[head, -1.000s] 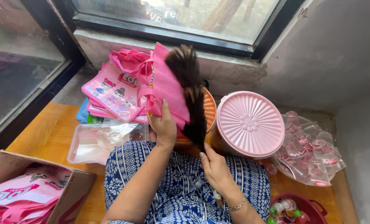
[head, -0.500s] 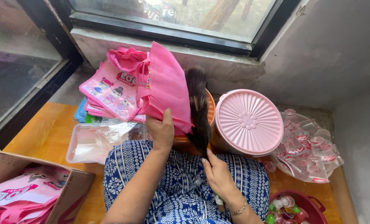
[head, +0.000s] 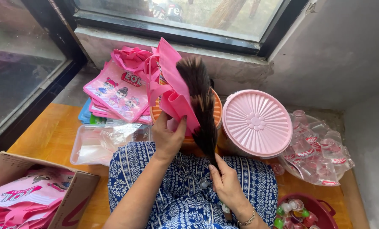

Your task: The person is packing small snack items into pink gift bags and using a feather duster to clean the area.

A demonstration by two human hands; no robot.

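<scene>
1. A folded pink bag (head: 176, 99) is held up by the left hand (head: 168, 138), which is closed on its lower edge, thumb on the near side and fingers behind the fabric.
2. The lower end of a dark feather duster (head: 200, 106) is held by the right hand (head: 227, 184); the fingers are curled about the handle, though the handle itself is mostly hidden by the palm.
3. The duster's long axis is set nearly upright, leaning slightly to the left at the top, so that the brown feather head lies against the right face of the bag.
4. The bag is found above the left hand, and up and to the left of the right hand; the left hand is the nearer of the two to it.
5. Both things are kept above the lap, over a blue patterned dress (head: 185, 191), in front of an orange basket (head: 217, 112) that is largely covered by them.
6. A stack of printed pink bags (head: 117, 91) is seen behind and to the left, lying by the window.
7. A clear plastic tray (head: 96, 144) lies on the yellow floor (head: 45, 131) just left of the knee.
8. A round container with a ribbed pink lid (head: 257, 123) stands to the right, and a bag of small clear cups (head: 321, 150) lies beyond it.
9. A cardboard box (head: 77, 188) holding more pink bags is seen at the lower left.
</scene>
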